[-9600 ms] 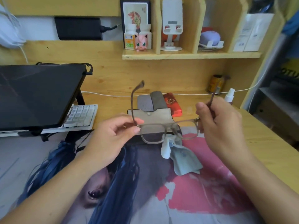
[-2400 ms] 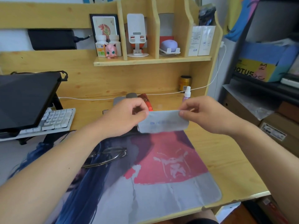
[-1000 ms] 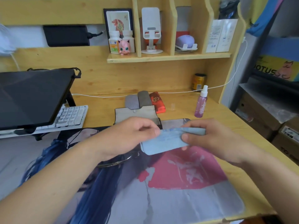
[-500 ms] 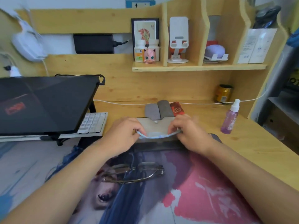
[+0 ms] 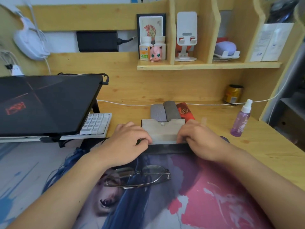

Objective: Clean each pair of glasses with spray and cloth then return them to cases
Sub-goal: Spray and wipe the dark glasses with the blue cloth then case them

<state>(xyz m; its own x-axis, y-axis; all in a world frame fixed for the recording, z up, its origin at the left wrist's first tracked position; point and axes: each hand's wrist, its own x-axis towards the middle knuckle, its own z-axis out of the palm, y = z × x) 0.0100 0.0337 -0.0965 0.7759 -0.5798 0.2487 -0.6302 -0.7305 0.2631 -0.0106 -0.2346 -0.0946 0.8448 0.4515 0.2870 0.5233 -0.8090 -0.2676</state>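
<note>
Folded clear-framed glasses (image 5: 137, 177) lie on the printed desk mat (image 5: 206, 195), just in front of my wrists. Both hands are at the front edge of the open beige case (image 5: 162, 129). My left hand (image 5: 130, 141) and my right hand (image 5: 196, 138) have curled fingers pinching the light blue cloth, of which only a thin pale strip (image 5: 163, 142) shows between them at the case's edge. The rest of the cloth is hidden. The purple spray bottle (image 5: 241, 119) stands upright to the right, apart from both hands.
Behind the beige case lie a light grey case (image 5: 156, 111), a dark grey case (image 5: 171, 109) and a red case (image 5: 184, 111). A laptop on a stand (image 5: 46, 103) and a white keyboard (image 5: 96, 123) fill the left. A can (image 5: 232, 94) stands at the back right.
The glasses went from my hands down onto the mat. I took up the cloth, held it stretched between both hands, then lowered it to the beige case's front edge, where it is now mostly hidden.
</note>
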